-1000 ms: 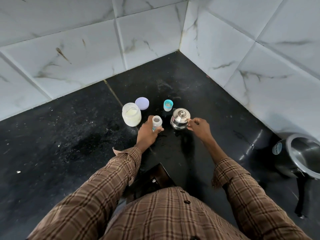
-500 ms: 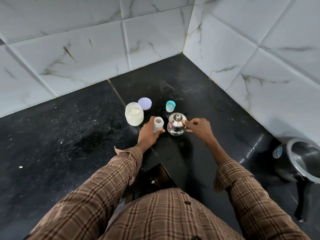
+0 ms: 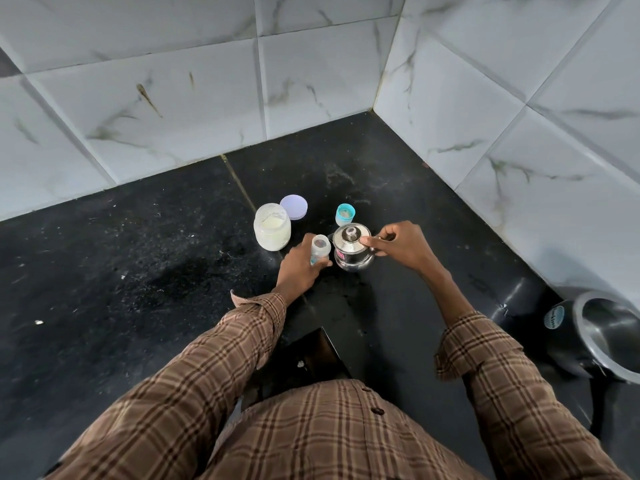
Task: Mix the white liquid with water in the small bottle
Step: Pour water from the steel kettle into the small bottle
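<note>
A small clear bottle point(image 3: 320, 249) stands uncapped on the black counter point(image 3: 138, 278), and my left hand point(image 3: 299, 271) grips its lower body. Right beside it is a small lidded steel kettle point(image 3: 353, 252), tilted slightly with its spout towards the bottle. My right hand point(image 3: 401, 245) holds the kettle's handle, thumb resting on the lid's edge. Behind them stands an open glass jar point(image 3: 272, 227) with white liquid in it. Its lilac lid point(image 3: 293, 207) lies flat just behind it. A teal bottle cap point(image 3: 345, 214) sits behind the kettle.
White marble-tiled walls point(image 3: 207, 98) meet in a corner behind the objects. At the right edge a dark pressure cooker point(image 3: 595, 334) with a steel rim stands on the counter. A dark rectangular object point(image 3: 311, 355) lies near my body.
My right hand has brought the kettle leftward, close against the small bottle, and shifted its thumb onto the lid. My left hand keeps holding the bottle in place.
</note>
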